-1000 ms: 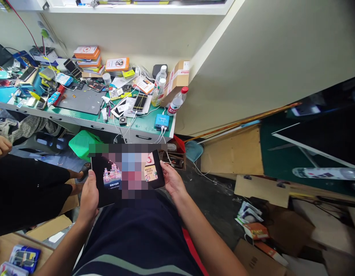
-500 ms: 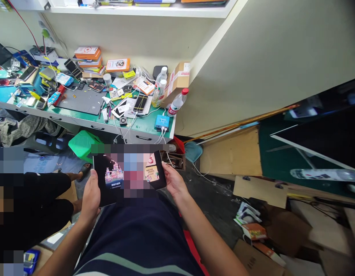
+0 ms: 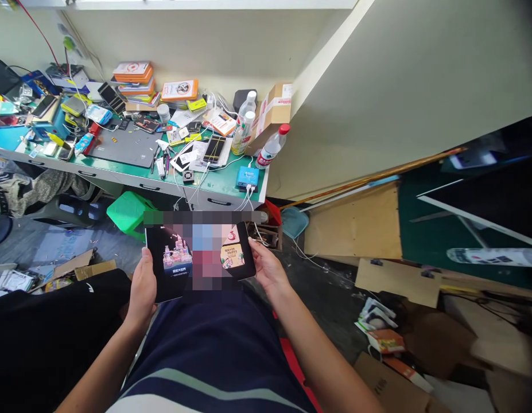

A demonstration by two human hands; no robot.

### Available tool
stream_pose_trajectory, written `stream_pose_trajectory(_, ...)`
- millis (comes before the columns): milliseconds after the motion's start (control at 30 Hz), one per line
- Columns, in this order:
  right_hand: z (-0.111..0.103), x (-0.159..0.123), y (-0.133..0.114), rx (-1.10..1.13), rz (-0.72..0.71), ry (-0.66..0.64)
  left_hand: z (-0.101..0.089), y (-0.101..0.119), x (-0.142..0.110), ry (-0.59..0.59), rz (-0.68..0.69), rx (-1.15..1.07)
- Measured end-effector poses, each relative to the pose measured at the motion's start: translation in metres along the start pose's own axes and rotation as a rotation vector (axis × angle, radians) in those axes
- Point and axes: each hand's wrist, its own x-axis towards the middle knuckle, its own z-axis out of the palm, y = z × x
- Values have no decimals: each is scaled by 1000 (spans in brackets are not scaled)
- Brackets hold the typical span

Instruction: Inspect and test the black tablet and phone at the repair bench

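1. Between the left hand [image 3: 143, 284] and the right hand [image 3: 269, 267] is a tablet [image 3: 200, 261], in front of the person's navy shirt [image 3: 205, 338], screen facing up.
2. At its left end, the left hand is clamped on the edge, thumb uppermost; its other fingers are mostly hidden.
3. At its right end, the right hand pinches the side with the thumb near the front edge; how its fingers lie behind cannot be told.
4. Between the thumbs, the screen is lit, a pink castle nearer the left one; the middle is blurred out.
5. The step in hand seems to be holding the tablet and viewing it; neither hand appears to tap.
6. Freeing either hand would, I judge, call for a firmer grip by the other.
7. Beyond the fingertips are a green stool [image 3: 132, 212] and a cluttered bench [image 3: 225, 184], both apart from the hands.
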Motion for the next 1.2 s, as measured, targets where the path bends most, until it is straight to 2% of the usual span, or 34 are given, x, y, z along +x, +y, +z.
stream_pose_trajectory(100,0,-1,-2,-5,18,6,1,1,1,27,-16,13)
stream_pose_trajectory(333,-5,0,-8,4,63,20,1,-3,15,-11,-44,-39)
stream_pose_trajectory(533,-5,-6,-15,-7,-13,16,5,-8,26,10,-136,-59)
stream_pose_trajectory(733,-1,-10,-23,105,-20,125,11,-10,27,14,-142,-7)
stream_pose_trajectory(933,-4,-8,-19,14,-21,115,12,-12,28,15,-135,-5)
stream_pose_trajectory(1200,-4,-12,-12,-45,-9,112,11,-9,16,20,-166,12)
